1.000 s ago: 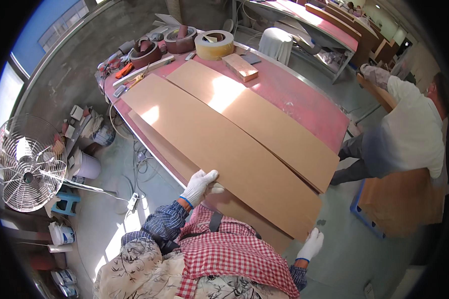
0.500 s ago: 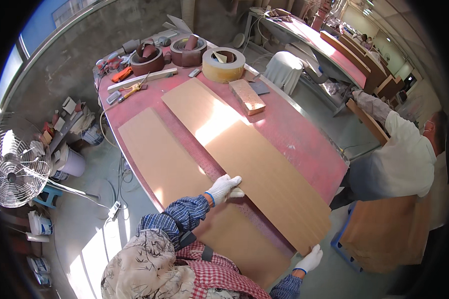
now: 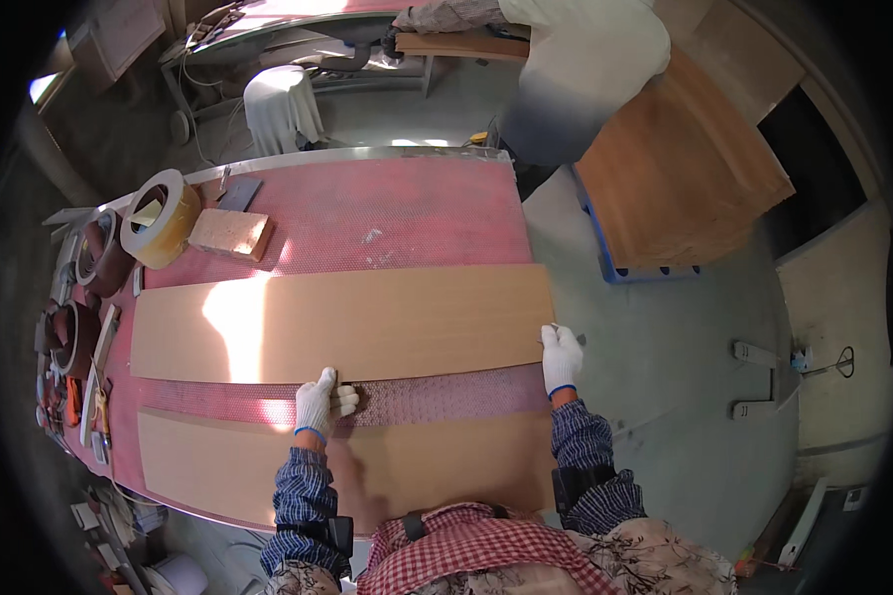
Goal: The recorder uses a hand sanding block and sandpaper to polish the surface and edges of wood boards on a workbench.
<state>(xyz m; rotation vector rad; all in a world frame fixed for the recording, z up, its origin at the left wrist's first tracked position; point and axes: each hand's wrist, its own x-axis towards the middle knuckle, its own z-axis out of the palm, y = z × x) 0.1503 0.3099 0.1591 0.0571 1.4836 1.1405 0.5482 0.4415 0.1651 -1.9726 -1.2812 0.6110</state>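
Note:
Two long light-brown wooden boards lie side by side on the red textured tabletop. My left hand (image 3: 319, 404), in a white knit glove, grips the near edge of the far wooden board (image 3: 397, 322), its thumb at the edge and its fingers curled below. At that board's right end my right hand (image 3: 562, 359), also gloved, pinches the edge; its fingertips are partly hidden. The near wooden board (image 3: 446, 451) lies closer to my body, with a strip of red table between the two. Bright sunlight falls on the far board's left part.
A brick-like block (image 3: 230, 234), a yellowish roll (image 3: 162, 220) and brown abrasive rolls (image 3: 102, 256) stand on the table's left. A co-worker (image 3: 585, 69) stands beyond the table, next to stacked brown panels (image 3: 680, 164) on a blue pallet (image 3: 605, 260). A pallet jack (image 3: 759, 377) is at right.
My view has turned to the right, so the boards now run across it. Both hands stay at the far board's edges. The co-worker now appears at the top.

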